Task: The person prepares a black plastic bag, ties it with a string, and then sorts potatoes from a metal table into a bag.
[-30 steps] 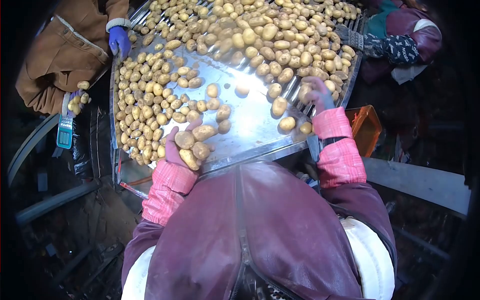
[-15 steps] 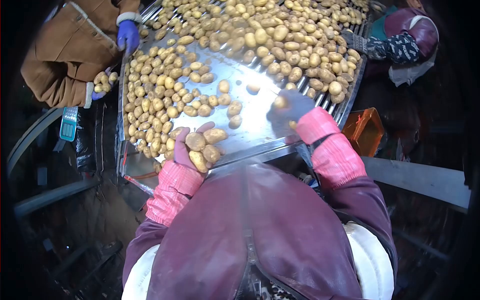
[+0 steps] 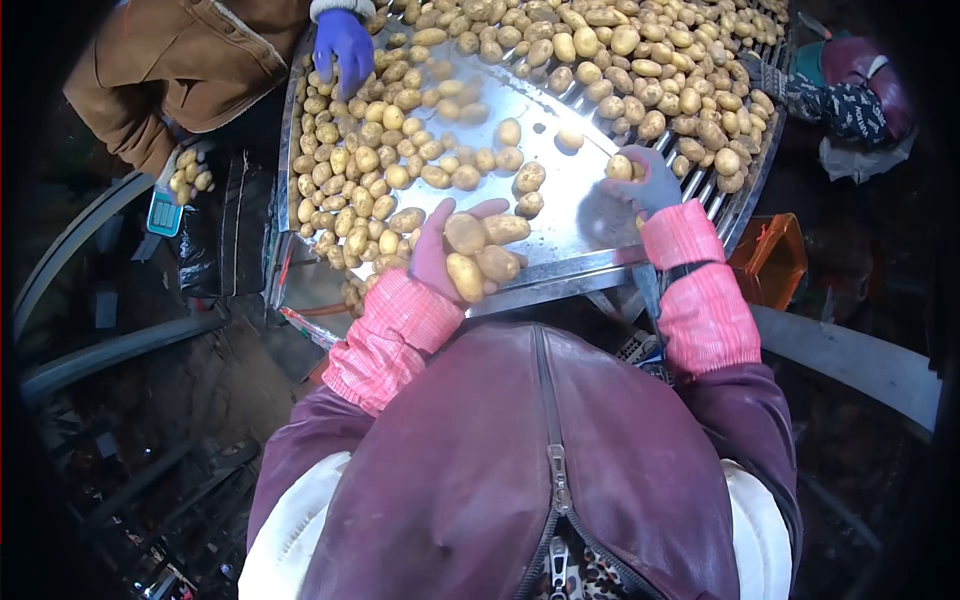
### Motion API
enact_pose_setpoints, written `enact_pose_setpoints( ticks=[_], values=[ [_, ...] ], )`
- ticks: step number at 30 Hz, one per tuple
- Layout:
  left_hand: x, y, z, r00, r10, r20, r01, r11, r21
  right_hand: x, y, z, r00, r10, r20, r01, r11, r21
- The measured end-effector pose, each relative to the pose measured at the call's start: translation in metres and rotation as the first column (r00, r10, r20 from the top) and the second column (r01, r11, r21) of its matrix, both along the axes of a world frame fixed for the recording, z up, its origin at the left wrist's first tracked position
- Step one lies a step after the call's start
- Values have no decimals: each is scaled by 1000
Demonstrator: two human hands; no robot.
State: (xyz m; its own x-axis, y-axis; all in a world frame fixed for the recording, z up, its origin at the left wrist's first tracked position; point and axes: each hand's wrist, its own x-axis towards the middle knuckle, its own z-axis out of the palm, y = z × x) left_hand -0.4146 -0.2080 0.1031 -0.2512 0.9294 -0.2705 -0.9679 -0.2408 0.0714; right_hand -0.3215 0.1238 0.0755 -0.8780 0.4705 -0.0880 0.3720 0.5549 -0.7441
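Note:
My left hand (image 3: pixel 432 258), in a purple glove, is closed around several potatoes (image 3: pixel 466 234) at the near edge of the metal table (image 3: pixel 565 225). It is palm up, with the potatoes bunched against the fingers. Over the table's right part, my right hand (image 3: pixel 655 186) wears a greyish glove and grips a potato (image 3: pixel 619 168) between thumb and fingers. A second potato partly shows beside it in that grip. Loose potatoes (image 3: pixel 529 178) lie on the bare metal between my hands. To the left spreads a dense layer of potatoes (image 3: pixel 345 165).
Metal rollers (image 3: pixel 697 183) carry a large heap of potatoes (image 3: pixel 640 70) behind. At the left, a co-worker's purple-gloved hand (image 3: pixel 343 50) touches potatoes; their other hand holds several potatoes (image 3: pixel 190 178). Another person's patterned sleeve (image 3: pixel 835 105) is at the right. An orange container (image 3: pixel 770 262) stands below.
The view has shifted, so the table sits further right. My left hand still holds its potatoes, now nearer the table's middle. The co-worker's purple-gloved hand has come down onto the left potatoes.

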Motion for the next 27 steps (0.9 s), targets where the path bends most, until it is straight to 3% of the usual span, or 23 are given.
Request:
enact_pose_setpoints(
  ticks=[1,3,5,7,9,12,16,21,22,24,26,27],
  values=[
    [4,3,6,1000,-5,12,5,1000,0,8,-15,12,1000,1,-16,-5,966,-258],
    [13,14,16,1000,-22,0,22,999,-31,21,-48,50,998,-19,-59,-28,714,-699],
    [25,25,22,997,-58,-48,53,994,-99,46,-65,50,993,-13,-114,-82,616,-783],
    [40,37,18,996,-92,13,93,995,-41,76,-76,55,992,-47,-117,-77,510,-857],
    [57,51,17,986,-159,54,158,987,16,111,-81,67,992,-109,-58,-11,389,-921],
    [83,75,8,950,-305,-59,308,950,52,163,-78,65,983,-181,-24,33,308,-951],
    [123,111,1,865,-500,50,495,865,86,232,-78,65,942,-332,-42,60,292,-954],
    [183,163,1,743,-668,41,669,740,-66,316,-75,44,861,-508,-30,99,226,-969],
    [198,173,5,718,-693,64,695,713,-88,331,-77,41,834,-549,-52,83,219,-972],
    [226,196,8,601,-799,10,798,601,49,363,-80,35,764,-638,-92,68,221,-973],
    [249,215,-11,547,-836,-39,832,548,-82,398,-82,29,702,-702,-121,24,193,-981],
    [267,226,-10,525,-851,7,849,524,-65,415,-84,31,655,-746,-120,42,195,-980]
  ],
)
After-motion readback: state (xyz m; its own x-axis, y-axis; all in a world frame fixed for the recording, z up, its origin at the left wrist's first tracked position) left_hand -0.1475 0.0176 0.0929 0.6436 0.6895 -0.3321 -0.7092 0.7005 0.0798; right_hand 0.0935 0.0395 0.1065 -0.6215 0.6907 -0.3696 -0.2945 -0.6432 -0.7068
